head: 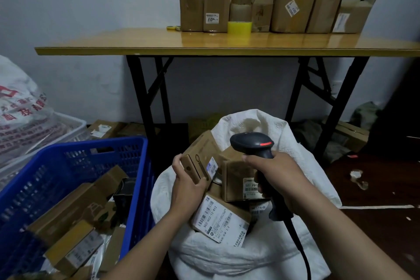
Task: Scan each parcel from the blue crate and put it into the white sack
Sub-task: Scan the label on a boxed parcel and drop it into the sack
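Note:
My left hand (187, 185) grips a flat brown parcel (200, 154) with a small barcode label, tilted over the open mouth of the white sack (256, 250). My right hand (276, 177) grips a black barcode scanner (253, 143) by its handle, a red light showing on its head, just right of that parcel. Several labelled cardboard parcels (219, 220) lie inside the sack under both hands. The blue crate (72, 166) stands at the left with several brown parcels (75, 250) in it.
A wooden folding table (204, 41) stands behind the sack, carrying cardboard boxes (284, 9) and a yellow tape roll (239, 27). A printed plastic sack (20, 116) sits in a white basket at the far left. Boxes and bags lie under the table; the dark floor (375, 184) is at the right.

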